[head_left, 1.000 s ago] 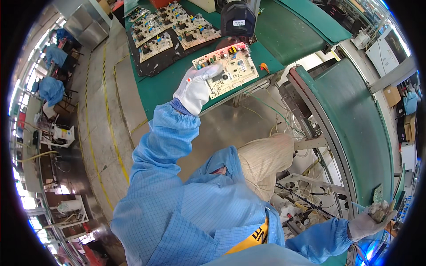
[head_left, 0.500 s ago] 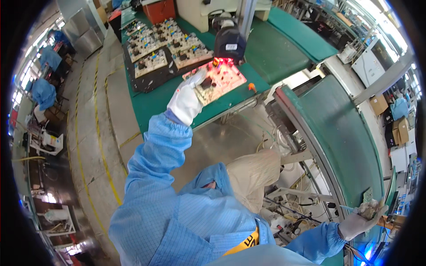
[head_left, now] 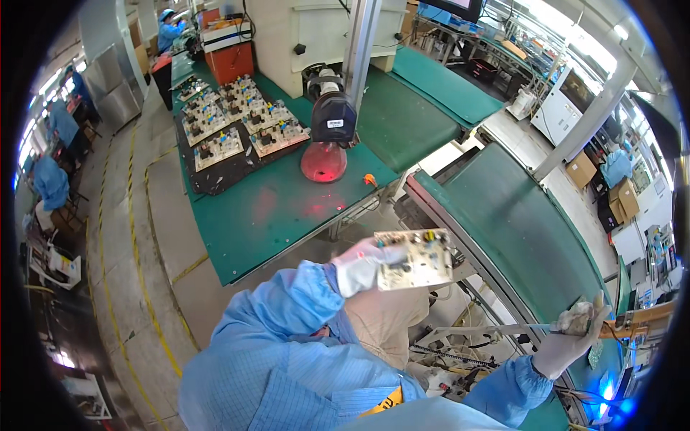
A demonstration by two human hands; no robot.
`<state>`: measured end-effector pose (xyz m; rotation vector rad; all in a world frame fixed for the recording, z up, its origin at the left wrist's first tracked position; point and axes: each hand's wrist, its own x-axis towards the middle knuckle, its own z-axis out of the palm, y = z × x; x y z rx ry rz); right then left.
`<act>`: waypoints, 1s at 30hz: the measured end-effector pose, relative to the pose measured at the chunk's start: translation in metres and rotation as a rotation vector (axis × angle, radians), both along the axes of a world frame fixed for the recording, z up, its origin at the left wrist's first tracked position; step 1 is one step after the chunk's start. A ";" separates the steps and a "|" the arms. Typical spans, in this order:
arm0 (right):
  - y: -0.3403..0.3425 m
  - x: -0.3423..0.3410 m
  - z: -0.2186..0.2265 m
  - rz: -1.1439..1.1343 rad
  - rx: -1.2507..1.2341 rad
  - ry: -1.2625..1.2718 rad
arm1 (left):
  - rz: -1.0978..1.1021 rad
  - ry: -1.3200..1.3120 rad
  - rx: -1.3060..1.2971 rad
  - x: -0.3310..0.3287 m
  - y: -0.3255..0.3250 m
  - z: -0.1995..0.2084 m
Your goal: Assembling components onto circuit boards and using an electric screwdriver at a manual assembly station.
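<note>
My left hand (head_left: 359, 267), in a white glove, is closed on the left edge of a pale circuit board (head_left: 415, 269). Components stand up from the board's face, and it hangs in the air above my lap, off the table's front edge. At the lower right my gloved right hand (head_left: 564, 348) is closed around a crumpled whitish wad (head_left: 575, 318), its kind unclear, over the green conveyor belt. Partly behind that hand is a small greenish board (head_left: 596, 353). A black scanner (head_left: 334, 118) on a metal post casts red light onto the green table (head_left: 251, 226).
Several populated circuit boards (head_left: 215, 149) lie on a black tray (head_left: 237, 172) at the table's left. An orange object (head_left: 369, 179) sits near the table's right edge. The curved conveyor (head_left: 517, 215) runs down my right side. Other people in blue (head_left: 50, 183) work at far left.
My left hand has lifted the circuit board off the table from under the scanner and brought it toward me. My right hand still grips the wad and has shifted slightly. The view has turned.
</note>
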<state>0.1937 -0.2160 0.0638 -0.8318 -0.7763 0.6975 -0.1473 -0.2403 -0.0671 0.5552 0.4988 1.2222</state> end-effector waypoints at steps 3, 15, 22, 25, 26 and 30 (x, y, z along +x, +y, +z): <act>0.001 -0.007 0.000 0.035 0.022 0.003 | -0.111 0.023 0.112 0.029 0.002 0.013; -0.004 -0.028 0.009 0.057 0.094 0.001 | -0.281 -0.045 0.195 0.093 0.021 0.007; -0.007 -0.035 0.005 0.106 0.135 -0.016 | -0.290 0.040 0.238 0.108 0.012 0.013; -0.014 -0.049 0.010 0.008 0.121 -0.045 | -0.245 0.110 0.301 0.113 0.009 0.010; -0.015 -0.052 0.011 0.003 0.119 -0.044 | -0.253 0.082 0.301 0.114 0.009 0.009; -0.019 -0.040 0.009 0.138 0.138 0.061 | -0.352 -0.049 -0.062 0.123 0.011 0.036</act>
